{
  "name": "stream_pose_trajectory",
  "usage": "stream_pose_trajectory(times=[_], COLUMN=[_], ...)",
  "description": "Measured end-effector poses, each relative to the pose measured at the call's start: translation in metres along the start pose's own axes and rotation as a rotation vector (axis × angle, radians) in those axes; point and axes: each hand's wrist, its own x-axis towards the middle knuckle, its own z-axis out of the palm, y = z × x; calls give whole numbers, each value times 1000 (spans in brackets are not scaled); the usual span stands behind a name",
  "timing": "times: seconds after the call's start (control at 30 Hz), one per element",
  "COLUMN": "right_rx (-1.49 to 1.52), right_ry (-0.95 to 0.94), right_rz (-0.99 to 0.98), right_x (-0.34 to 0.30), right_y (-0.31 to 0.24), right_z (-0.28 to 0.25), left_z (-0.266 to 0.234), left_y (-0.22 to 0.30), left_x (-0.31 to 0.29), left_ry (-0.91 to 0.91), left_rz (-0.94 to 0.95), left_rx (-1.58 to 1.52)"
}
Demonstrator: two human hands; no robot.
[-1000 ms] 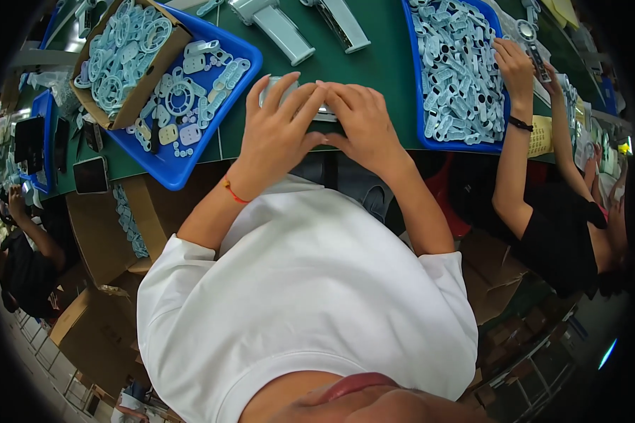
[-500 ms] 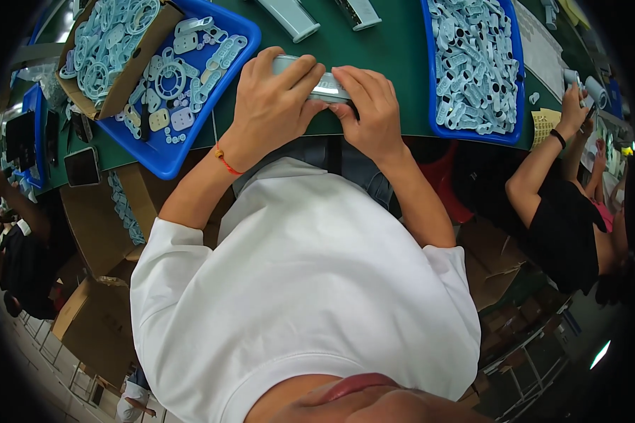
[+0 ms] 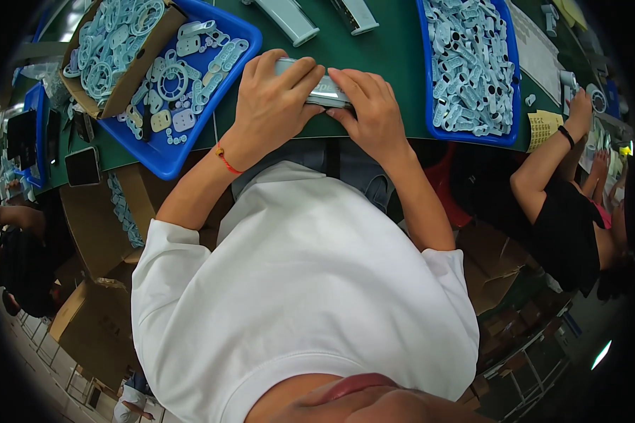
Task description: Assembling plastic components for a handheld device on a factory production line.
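Between my two hands, just above the near edge of the green table, is a light blue-grey plastic casing (image 3: 326, 94), long and rounded. My left hand (image 3: 274, 95) is closed round its left end, thumb underneath and fingers over the top. At its right end my right hand (image 3: 368, 106) grips it, fingertips on the upper face and thumb below. Much of the casing is covered by my fingers. Beyond my hands lie a similar light blue casing (image 3: 286, 20) and another casing with a dark inside (image 3: 356, 15).
At the left, a blue tray (image 3: 164, 158) holds light blue plastic parts and a cardboard box (image 3: 123, 84) of rings. A second blue tray (image 3: 518, 84) full of small clips stands at the right. A phone (image 3: 83, 167) lies near the table edge. A co-worker's arm (image 3: 536, 169) reaches in at the far right.
My right hand's fingers have shifted slightly on the casing, its thumb now lower. Both hands keep hold of it. The co-worker's hand at the right has moved a little.
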Motion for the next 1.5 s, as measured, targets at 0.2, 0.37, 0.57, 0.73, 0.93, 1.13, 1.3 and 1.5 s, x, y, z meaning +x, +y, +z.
stream_pose_trajectory(times=[0.2, 0.37, 0.57, 0.73, 0.93, 1.13, 1.3, 1.5], right_rx=[1182, 1299, 298, 88, -67, -476, -675, -616], right_ry=[-274, -204, -123, 107, 166, 37, -213, -58], right_rz=[700, 533, 199, 396, 481, 199, 26, 12], right_x=[7, 25, 50, 40, 48, 105, 120, 105], right_y=[-6, -23, -11, 58, 93, 164, 182, 161], right_z=[-23, -32, -82, -115, -126, -110, -103, -119], left_z=[-5, -10, -27, -1, 59, 67, 100, 118], left_y=[16, 43, -17, -253, -348, -178, -137, -99], left_x=[-2, 20, 128, 243, 267, 329, 355, 334], left_ry=[525, 73, 133, 210, -133, -232, -620, -411], left_rz=[-561, -618, -671, -743, -762, 23, -468, -668], left_rx=[-792, -1350, -1028, -33, 416, 248, 0, -92])
